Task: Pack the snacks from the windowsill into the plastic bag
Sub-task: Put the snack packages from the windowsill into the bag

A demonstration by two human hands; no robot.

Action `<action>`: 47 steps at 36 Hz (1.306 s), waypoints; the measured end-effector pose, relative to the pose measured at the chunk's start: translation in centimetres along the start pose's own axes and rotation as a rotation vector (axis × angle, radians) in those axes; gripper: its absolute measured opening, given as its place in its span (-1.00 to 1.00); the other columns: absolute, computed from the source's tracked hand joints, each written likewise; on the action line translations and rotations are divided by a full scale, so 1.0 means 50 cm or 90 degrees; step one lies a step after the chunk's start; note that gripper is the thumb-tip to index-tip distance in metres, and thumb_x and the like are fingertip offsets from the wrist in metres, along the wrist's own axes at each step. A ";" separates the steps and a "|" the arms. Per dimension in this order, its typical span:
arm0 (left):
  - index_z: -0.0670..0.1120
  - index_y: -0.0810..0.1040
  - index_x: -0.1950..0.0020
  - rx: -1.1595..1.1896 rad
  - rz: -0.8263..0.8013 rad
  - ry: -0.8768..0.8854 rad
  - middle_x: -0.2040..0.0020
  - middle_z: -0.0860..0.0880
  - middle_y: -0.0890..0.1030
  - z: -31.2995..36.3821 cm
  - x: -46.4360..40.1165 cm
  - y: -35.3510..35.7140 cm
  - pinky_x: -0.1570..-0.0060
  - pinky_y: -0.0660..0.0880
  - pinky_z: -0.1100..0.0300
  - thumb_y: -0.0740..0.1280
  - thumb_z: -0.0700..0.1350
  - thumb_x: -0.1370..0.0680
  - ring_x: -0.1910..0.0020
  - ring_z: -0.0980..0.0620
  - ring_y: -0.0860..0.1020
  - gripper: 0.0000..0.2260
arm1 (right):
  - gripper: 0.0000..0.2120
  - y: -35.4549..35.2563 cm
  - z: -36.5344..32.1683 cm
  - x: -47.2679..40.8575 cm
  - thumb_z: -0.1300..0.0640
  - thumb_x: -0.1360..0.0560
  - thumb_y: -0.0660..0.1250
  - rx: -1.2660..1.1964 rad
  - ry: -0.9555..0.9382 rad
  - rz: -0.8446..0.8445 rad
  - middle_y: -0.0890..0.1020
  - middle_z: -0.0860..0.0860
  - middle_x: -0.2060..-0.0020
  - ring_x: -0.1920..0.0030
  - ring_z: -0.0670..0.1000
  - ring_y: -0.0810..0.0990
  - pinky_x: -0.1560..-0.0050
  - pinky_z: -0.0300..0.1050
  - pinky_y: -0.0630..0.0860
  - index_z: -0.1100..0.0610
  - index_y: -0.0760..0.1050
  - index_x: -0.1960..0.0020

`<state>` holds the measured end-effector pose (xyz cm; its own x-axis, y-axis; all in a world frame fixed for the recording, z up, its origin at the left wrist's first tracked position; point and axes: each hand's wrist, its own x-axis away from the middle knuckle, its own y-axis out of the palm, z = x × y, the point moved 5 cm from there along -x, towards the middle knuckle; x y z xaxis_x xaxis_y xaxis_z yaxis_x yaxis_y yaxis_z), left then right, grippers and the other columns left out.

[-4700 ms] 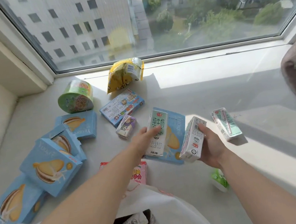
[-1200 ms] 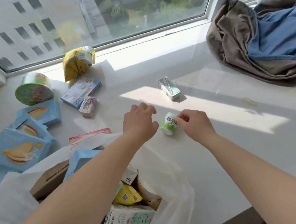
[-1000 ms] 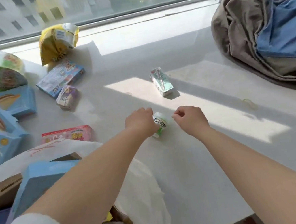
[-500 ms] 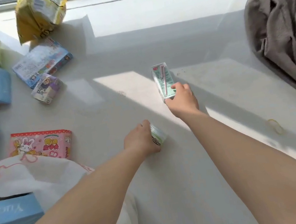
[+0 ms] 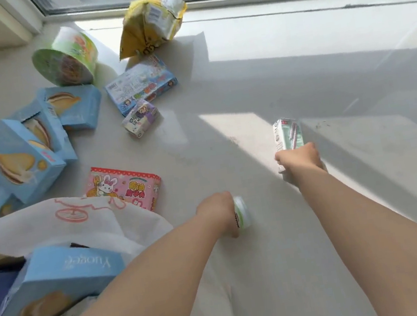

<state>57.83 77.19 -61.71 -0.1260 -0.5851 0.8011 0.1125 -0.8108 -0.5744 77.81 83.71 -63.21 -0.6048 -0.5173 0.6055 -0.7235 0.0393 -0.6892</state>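
Smooth matt windowsill (image 5: pixel 257 74), glossy cardboard boxes (image 5: pixel 20 161)

Both our bare forearms reach forward over the windowsill (image 5: pixel 258 82). Taking the small green-and-white bottle (image 5: pixel 242 215) as our landmark, our left hand (image 5: pixel 217 212) sits directly on its left side, fingers curled around it. Our right hand (image 5: pixel 299 157) lies farther out and to the right of the bottle, its grip closed on the near end of a milk carton (image 5: pixel 287 134), knuckles facing up.
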 end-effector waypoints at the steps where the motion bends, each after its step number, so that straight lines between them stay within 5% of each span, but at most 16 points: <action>1: -0.11 0.37 -0.16 0.041 0.000 -0.020 0.00 -0.05 0.53 -0.021 0.006 -0.010 0.22 0.43 0.19 0.45 -0.05 -0.36 0.04 -0.07 0.56 -0.55 | -0.47 0.009 -0.001 0.016 0.14 -0.32 0.39 -0.063 0.035 -0.051 0.56 0.09 -0.11 0.07 0.11 0.58 0.25 -0.15 0.46 0.20 0.35 -0.25; 5: -0.08 0.51 -0.10 0.281 0.070 -0.046 0.10 -0.02 0.60 -0.074 0.036 -0.075 0.30 0.45 0.27 0.49 0.01 -0.28 0.17 0.01 0.57 -0.56 | -0.78 0.054 -0.027 0.094 0.25 -0.40 0.33 -0.296 0.109 -0.221 0.55 0.07 0.20 0.31 0.03 0.51 0.33 -0.11 0.46 0.10 0.44 -0.02; 7: -0.05 0.46 -0.07 0.374 0.137 -0.035 0.10 0.00 0.55 -0.094 0.060 -0.120 0.31 0.41 0.28 0.49 0.02 -0.29 0.17 0.02 0.52 -0.58 | -0.75 0.072 -0.044 0.139 0.29 -0.39 0.33 -0.293 0.084 -0.261 0.55 0.07 0.25 0.32 0.03 0.53 0.29 -0.08 0.50 0.12 0.45 -0.05; 11: -0.04 0.50 -0.10 0.486 0.236 0.013 0.05 -0.02 0.60 -0.156 0.108 -0.218 0.26 0.42 0.24 0.50 0.10 -0.24 0.02 -0.01 0.56 -0.51 | -0.72 0.104 -0.113 0.210 0.28 -0.39 0.36 -0.179 -0.083 -0.299 0.58 0.10 0.19 0.30 0.05 0.54 0.21 -0.11 0.46 0.17 0.47 -0.09; 14: 0.01 0.51 -0.11 0.522 0.307 0.038 0.04 0.00 0.60 -0.232 0.144 -0.289 0.20 0.40 0.23 0.51 0.06 -0.29 0.01 0.01 0.55 -0.57 | -0.64 0.140 -0.178 0.265 0.14 -0.41 0.44 -0.123 -0.207 -0.304 0.57 0.08 -0.02 0.07 0.08 0.57 0.12 -0.08 0.48 0.14 0.40 -0.13; 20: 0.00 0.57 -0.09 0.542 0.378 -0.018 0.06 0.00 0.64 -0.437 0.162 -0.366 0.13 0.50 0.16 0.49 0.14 -0.21 0.03 0.00 0.57 -0.50 | -0.61 0.225 -0.290 0.339 0.03 -0.36 0.46 0.198 -0.475 -0.159 0.50 0.12 0.00 0.01 0.15 0.52 0.11 -0.06 0.46 0.16 0.38 -0.05; 28: 0.04 0.49 -0.09 0.653 0.392 -0.068 0.02 0.05 0.55 -0.635 0.126 -0.364 0.05 0.34 0.21 0.50 0.03 -0.39 0.02 0.04 0.48 -0.66 | -0.53 0.341 -0.343 0.335 0.11 -0.43 0.37 0.526 -0.642 -0.100 0.30 0.06 -0.34 -0.35 0.10 0.23 -0.26 -0.08 0.32 0.14 0.32 -0.28; 33: -0.01 0.52 -0.11 0.713 0.390 -0.119 0.00 0.01 0.60 -0.685 0.078 -0.342 0.06 0.40 0.20 0.53 0.04 -0.33 -0.01 0.00 0.53 -0.60 | -0.50 0.400 -0.380 0.317 -0.01 -0.44 0.34 0.767 -0.731 -0.054 0.05 0.00 -0.52 -0.52 0.14 -0.08 -0.41 0.01 0.23 0.02 0.30 -0.33; 37: -0.03 0.50 -0.19 0.716 0.360 -0.151 -0.06 -0.03 0.60 -0.685 0.042 -0.329 -0.02 0.49 0.12 0.50 0.20 -0.15 -0.07 -0.05 0.54 -0.33 | -0.56 0.428 -0.408 0.316 -0.02 -0.42 0.34 0.850 -0.778 -0.038 -0.15 -0.01 -0.54 -0.52 0.13 -0.26 -0.45 0.12 0.09 -0.09 0.38 -0.28; 42: -0.07 0.50 -0.15 0.758 0.335 -0.142 -0.05 -0.02 0.60 -0.663 0.016 -0.330 -0.13 0.49 0.07 0.54 0.13 -0.22 -0.06 -0.05 0.55 -0.41 | -0.43 0.456 -0.446 0.317 -0.01 -0.41 0.34 0.989 -0.854 -0.049 -0.27 0.03 -0.52 -0.50 0.14 -0.35 -0.48 0.16 -0.13 -0.16 0.29 -0.39; 45: -0.02 0.51 -0.18 0.797 0.307 -0.148 -0.06 -0.04 0.61 -0.658 -0.003 -0.318 0.00 0.52 0.12 0.46 0.27 0.01 -0.05 -0.05 0.57 -0.20 | -0.36 0.471 -0.471 0.315 -0.10 -0.33 0.41 1.088 -0.908 -0.063 -0.25 0.06 -0.53 -0.50 0.16 -0.35 -0.48 0.19 -0.20 -0.20 0.32 -0.37; 47: -0.03 0.51 -0.17 0.819 0.301 -0.151 -0.03 -0.04 0.61 -0.659 -0.009 -0.309 0.13 0.48 0.16 0.49 0.23 -0.08 -0.03 -0.03 0.57 -0.28 | -0.29 0.483 -0.485 0.311 -0.14 -0.30 0.44 1.146 -0.913 -0.084 -0.26 0.08 -0.52 -0.49 0.16 -0.36 -0.48 0.21 -0.21 -0.22 0.27 -0.40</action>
<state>23.67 89.38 -58.74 0.3317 -0.6741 0.6600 0.9313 0.1224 -0.3430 42.85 97.34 -60.77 0.5357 -0.5452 0.6448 0.6947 -0.1495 -0.7036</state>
